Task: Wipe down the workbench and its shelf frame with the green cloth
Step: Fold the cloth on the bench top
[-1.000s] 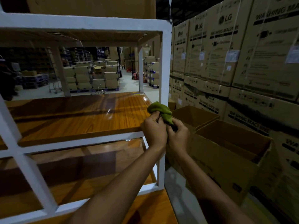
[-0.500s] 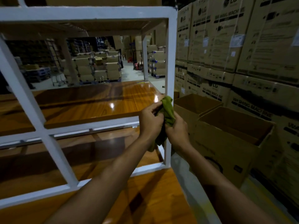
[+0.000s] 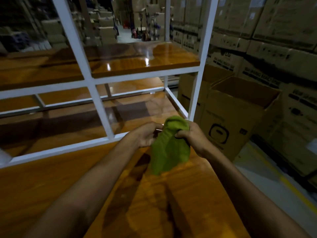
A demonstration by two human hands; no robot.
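Where the workbench ends on the right, an open cardboard box (image 3: 240,114) stands on the floor with its flaps up. Its inside is in shadow, so I cannot tell whether anything lies in it. A second open box (image 3: 193,86) sits just behind it, partly hidden by the white post, and its contents are hidden too. Behind both rises a wall of sealed printed cartons (image 3: 274,28), stacked tight in rows. Over the bench, the green cloth (image 3: 169,150) is held up between the two hands. It is bunched at the top and hangs loose below, close above the wood near the frame's right corner. The left hand (image 3: 147,134) has its fingers curled into the cloth's left edge, and the right hand (image 3: 193,138) clenches the bunched top from the other side. The workbench top (image 3: 51,186) is glossy orange-brown wood that carries the dark shadows of the forearms. The white shelf frame (image 3: 96,100) stands on it, its bars crossing in front of a polished wooden shelf board (image 3: 137,60) that shows bright glints of light. To the right, the pale floor (image 3: 267,182) carries a yellow line. Far down the dim aisle more stacked cartons and some blurred equipment (image 3: 142,33) show through the frame.
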